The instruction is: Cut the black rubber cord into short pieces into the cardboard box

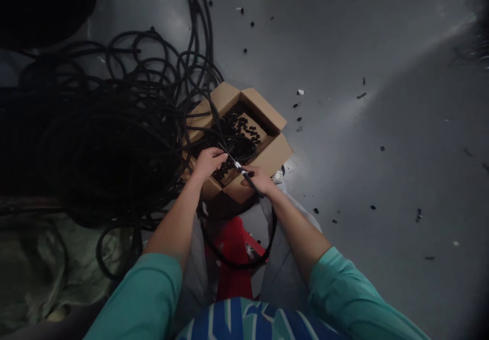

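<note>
Over an open cardboard box [272,151] holding many small black pieces [239,126], both my hands are close together. My right hand [260,179] is closed around a thick black cable [250,181], near a white part at its end. A thin strand runs from that end up and left. My left hand [210,163] pinches at this strand, its thumb and fingertips together; what exactly lies between them is too small to make out. The black cable loops down below my right hand, between my legs.
A large tangle of black cables [145,80] spreads to the left of the box. Something red [234,263] stands below, between my legs. Small black scraps lie scattered over the grey floor [344,151] on the right. A greenish sheet [26,274] is at lower left.
</note>
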Demonstrator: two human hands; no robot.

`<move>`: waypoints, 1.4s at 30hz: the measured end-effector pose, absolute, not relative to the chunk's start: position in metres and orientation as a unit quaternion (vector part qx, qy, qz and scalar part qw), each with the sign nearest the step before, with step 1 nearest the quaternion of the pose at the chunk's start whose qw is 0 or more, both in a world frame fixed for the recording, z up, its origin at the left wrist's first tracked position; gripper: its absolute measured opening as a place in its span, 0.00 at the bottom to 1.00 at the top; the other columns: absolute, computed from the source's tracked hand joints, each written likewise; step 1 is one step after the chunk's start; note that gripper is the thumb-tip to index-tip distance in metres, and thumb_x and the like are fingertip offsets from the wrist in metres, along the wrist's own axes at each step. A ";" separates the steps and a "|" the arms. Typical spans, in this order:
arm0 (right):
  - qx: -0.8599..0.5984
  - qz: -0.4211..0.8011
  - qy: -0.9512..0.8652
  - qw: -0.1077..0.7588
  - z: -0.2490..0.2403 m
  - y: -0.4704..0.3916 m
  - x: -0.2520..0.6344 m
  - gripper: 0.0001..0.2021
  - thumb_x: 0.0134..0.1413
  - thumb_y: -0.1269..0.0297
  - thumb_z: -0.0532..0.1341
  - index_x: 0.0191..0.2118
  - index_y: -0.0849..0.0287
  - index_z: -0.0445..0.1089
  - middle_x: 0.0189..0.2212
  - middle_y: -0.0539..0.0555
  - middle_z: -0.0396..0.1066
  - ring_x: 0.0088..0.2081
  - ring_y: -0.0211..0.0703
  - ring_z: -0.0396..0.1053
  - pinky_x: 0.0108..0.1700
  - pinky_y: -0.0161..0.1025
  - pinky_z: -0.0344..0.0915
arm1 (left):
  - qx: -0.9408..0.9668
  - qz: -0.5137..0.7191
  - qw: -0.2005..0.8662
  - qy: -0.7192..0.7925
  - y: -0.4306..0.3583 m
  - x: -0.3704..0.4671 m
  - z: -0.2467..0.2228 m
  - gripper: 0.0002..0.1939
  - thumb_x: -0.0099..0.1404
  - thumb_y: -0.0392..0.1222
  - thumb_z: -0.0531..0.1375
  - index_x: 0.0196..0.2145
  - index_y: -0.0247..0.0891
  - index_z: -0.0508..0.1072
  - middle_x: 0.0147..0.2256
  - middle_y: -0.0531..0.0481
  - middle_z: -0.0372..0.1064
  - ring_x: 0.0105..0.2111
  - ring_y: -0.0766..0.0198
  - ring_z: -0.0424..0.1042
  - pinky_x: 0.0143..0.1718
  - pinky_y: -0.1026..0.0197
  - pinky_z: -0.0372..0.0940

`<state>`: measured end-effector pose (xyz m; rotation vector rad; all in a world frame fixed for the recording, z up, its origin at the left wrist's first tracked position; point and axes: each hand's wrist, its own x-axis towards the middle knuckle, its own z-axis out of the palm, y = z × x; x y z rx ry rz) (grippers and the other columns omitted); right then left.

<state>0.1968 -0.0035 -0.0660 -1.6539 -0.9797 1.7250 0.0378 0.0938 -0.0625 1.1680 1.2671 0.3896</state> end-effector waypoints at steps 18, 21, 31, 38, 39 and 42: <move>-0.547 0.732 -0.300 0.275 -0.052 -0.001 0.203 0.20 0.27 0.70 0.59 0.35 0.63 0.68 0.16 0.43 0.58 0.19 0.29 0.54 0.21 0.29 0.50 | 0.540 0.141 0.662 0.501 0.096 0.029 -0.051 0.10 0.49 0.42 0.61 0.27 0.33 0.68 0.14 0.57 0.60 0.13 0.74 0.57 0.16 0.69 0.52; -0.544 0.729 -0.304 0.282 -0.051 -0.001 0.202 0.19 0.27 0.70 0.59 0.35 0.63 0.68 0.16 0.42 0.58 0.19 0.29 0.54 0.21 0.29 0.49 | 0.533 0.128 0.672 0.498 0.095 0.028 -0.050 0.09 0.50 0.42 0.60 0.27 0.33 0.67 0.13 0.58 0.59 0.12 0.75 0.56 0.15 0.70 0.50; -0.596 0.674 -0.345 0.267 -0.056 -0.004 0.196 0.13 0.30 0.71 0.58 0.30 0.63 0.69 0.14 0.42 0.54 0.18 0.29 0.52 0.22 0.28 0.49 | 0.567 0.110 0.644 0.502 0.100 0.023 -0.053 0.09 0.51 0.43 0.59 0.26 0.33 0.68 0.13 0.56 0.59 0.13 0.73 0.57 0.17 0.69 0.51; -0.556 0.739 -0.276 0.261 -0.054 -0.002 0.200 0.20 0.30 0.68 0.58 0.37 0.64 0.68 0.12 0.41 0.56 0.14 0.30 0.55 0.17 0.29 0.50 | 0.582 0.147 0.623 0.501 0.099 0.027 -0.053 0.13 0.44 0.41 0.63 0.27 0.34 0.66 0.25 0.53 0.67 0.23 0.70 0.66 0.24 0.66 0.60; -0.546 0.753 -0.265 0.255 -0.054 -0.002 0.200 0.21 0.30 0.68 0.58 0.38 0.64 0.68 0.11 0.42 0.56 0.14 0.31 0.55 0.17 0.29 0.51 | 0.581 0.145 0.625 0.501 0.098 0.027 -0.053 0.12 0.45 0.42 0.62 0.27 0.34 0.66 0.25 0.53 0.66 0.21 0.70 0.65 0.24 0.66 0.60; -0.537 0.766 -0.256 0.246 -0.054 -0.002 0.201 0.23 0.30 0.68 0.59 0.40 0.64 0.68 0.11 0.42 0.57 0.14 0.31 0.56 0.18 0.29 0.51 | 0.583 0.132 0.625 0.502 0.098 0.027 -0.052 0.10 0.47 0.41 0.61 0.25 0.33 0.67 0.19 0.55 0.63 0.17 0.72 0.62 0.21 0.67 0.58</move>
